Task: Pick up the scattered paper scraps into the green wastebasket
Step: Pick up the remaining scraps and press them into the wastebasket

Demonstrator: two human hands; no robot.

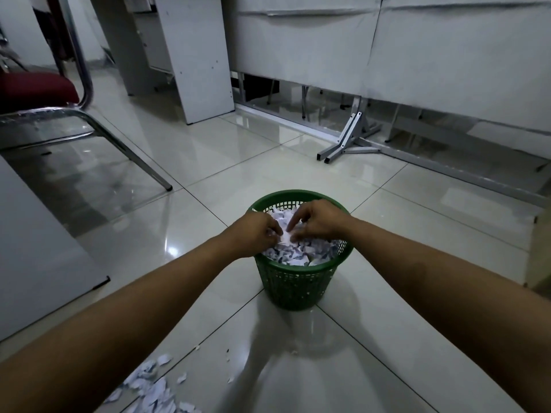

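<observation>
The green wastebasket (293, 289) stands on the tiled floor in the middle of the view, filled nearly to the rim with white paper scraps (301, 253). Both hands are over its opening. My left hand (258, 234) has curled fingers that pinch white scraps just above the pile. My right hand (317, 220) faces it with fingertips curled down onto the same small wad of scraps between the two hands. More scattered paper scraps (152, 389) lie on the floor at the lower left, near my left forearm.
A chair with a red seat (35, 87) and chrome legs (125, 147) stands at the left. A white panel (38, 254) is at the near left. A grey metal partition foot (347, 144) and white partitions are behind the basket.
</observation>
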